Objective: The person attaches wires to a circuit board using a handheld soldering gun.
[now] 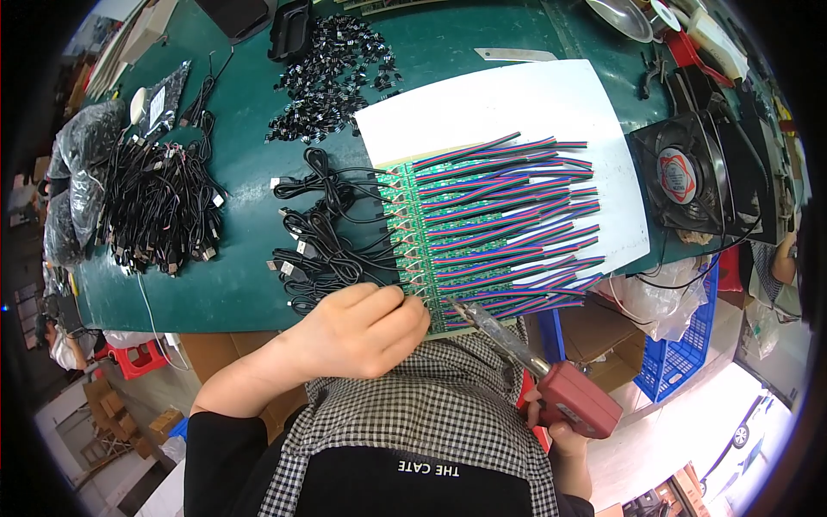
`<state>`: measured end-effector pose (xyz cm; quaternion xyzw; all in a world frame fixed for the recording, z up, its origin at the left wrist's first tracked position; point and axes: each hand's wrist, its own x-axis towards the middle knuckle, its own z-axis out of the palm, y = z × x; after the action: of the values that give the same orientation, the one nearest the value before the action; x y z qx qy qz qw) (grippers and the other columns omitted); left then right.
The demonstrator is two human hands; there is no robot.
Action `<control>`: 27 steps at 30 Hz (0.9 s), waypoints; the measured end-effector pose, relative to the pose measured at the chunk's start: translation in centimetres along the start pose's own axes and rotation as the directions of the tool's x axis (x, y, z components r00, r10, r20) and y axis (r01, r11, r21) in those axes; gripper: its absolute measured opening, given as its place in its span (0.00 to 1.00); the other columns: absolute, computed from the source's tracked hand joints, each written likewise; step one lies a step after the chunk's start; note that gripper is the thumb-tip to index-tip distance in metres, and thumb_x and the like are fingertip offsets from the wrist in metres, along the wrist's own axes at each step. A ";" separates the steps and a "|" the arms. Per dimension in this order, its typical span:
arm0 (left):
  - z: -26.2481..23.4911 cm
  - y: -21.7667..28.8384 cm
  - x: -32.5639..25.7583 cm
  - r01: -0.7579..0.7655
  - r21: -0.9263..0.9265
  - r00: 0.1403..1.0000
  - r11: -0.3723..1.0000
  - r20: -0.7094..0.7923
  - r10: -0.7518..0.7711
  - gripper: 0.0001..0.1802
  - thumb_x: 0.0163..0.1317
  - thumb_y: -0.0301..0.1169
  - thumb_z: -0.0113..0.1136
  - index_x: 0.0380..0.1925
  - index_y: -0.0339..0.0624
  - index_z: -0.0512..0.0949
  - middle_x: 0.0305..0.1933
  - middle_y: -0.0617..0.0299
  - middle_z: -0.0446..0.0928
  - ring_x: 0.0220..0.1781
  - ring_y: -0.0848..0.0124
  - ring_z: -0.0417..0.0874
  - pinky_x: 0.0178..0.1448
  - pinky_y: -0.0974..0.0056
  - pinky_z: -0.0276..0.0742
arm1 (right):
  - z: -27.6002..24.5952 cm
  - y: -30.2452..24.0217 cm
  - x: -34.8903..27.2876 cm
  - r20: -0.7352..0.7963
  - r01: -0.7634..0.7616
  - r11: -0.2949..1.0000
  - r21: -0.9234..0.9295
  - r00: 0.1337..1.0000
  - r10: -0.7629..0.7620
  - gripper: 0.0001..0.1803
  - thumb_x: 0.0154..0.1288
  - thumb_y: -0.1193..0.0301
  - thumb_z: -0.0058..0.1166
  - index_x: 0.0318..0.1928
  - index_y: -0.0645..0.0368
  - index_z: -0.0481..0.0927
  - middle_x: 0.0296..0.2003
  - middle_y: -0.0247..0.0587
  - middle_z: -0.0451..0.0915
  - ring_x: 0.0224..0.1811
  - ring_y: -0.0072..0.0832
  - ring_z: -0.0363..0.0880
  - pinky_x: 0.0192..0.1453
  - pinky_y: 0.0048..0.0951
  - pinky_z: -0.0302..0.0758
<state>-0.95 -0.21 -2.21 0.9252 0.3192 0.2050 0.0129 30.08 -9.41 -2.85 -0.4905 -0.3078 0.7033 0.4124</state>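
Observation:
A green circuit-board panel lies on a white sheet. Striped multicoloured wires run off its right side, and black USB cables join its left edge by thin bare leads. My left hand is closed in a pinch over the panel's lower left edge, by the leads. Its fingers hide what is between them. My right hand is wrapped round a red soldering gun, largely behind its body. The gun's metal tip reaches the lower part of the panel, just right of my left fingertips.
A pile of small black connectors lies at the back. More bundled USB cables are heaped at left, beside plastic-wrapped bundles. A black fan stands at right. Behind the white sheet lies a blade.

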 end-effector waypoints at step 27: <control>-2.2 -0.6 -1.7 0.195 -0.978 0.417 0.078 0.010 -0.909 0.03 0.60 0.20 0.59 0.34 0.33 0.77 0.31 0.58 0.80 0.34 0.69 0.82 0.50 0.64 0.77 | 0.4 -0.4 -0.4 -0.051 0.002 0.997 0.075 0.999 0.002 0.48 0.43 0.57 0.76 0.57 0.78 0.66 0.38 0.55 0.82 0.24 0.26 0.78 0.30 0.24 0.75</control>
<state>-3.35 -1.00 -0.89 0.3931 0.4948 0.6090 0.4793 29.85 -9.62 -2.20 -0.4923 -0.2705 0.7017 0.4383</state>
